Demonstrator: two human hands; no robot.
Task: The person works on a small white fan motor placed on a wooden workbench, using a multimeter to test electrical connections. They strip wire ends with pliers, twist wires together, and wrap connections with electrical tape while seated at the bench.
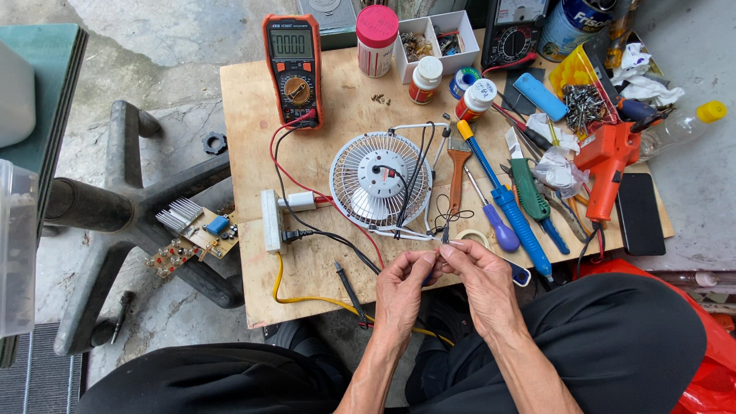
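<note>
1. A bare circuit board (201, 230) with a finned heat sink lies off the left edge of the wooden surface (253, 100), on a chair base — set apart from the work in hand.
2. An orange multimeter (292, 69) sits at the back left, display facing the person; its red and black leads trail forward, and one probe (351, 285) rests near the front edge, close to hand.
3. A white power strip (271, 221) lies at the left edge with plugs in it, its yellow cable (307, 297) running forward off the surface.
4. The small white fan (381, 181) lies grille-down in the middle, motor housing up, so its thin black wires (443, 217) run toward the person.
5. The left hand (400, 287) and right hand (481, 277) meet just in front of the fan; the fingers (429, 259) of both are pinched closed on the wire ends — held up off the surface.
6. Screwdrivers, a brush (458, 165) and an orange glue gun (608, 157) are laid out to the right, handles toward the person.
</note>
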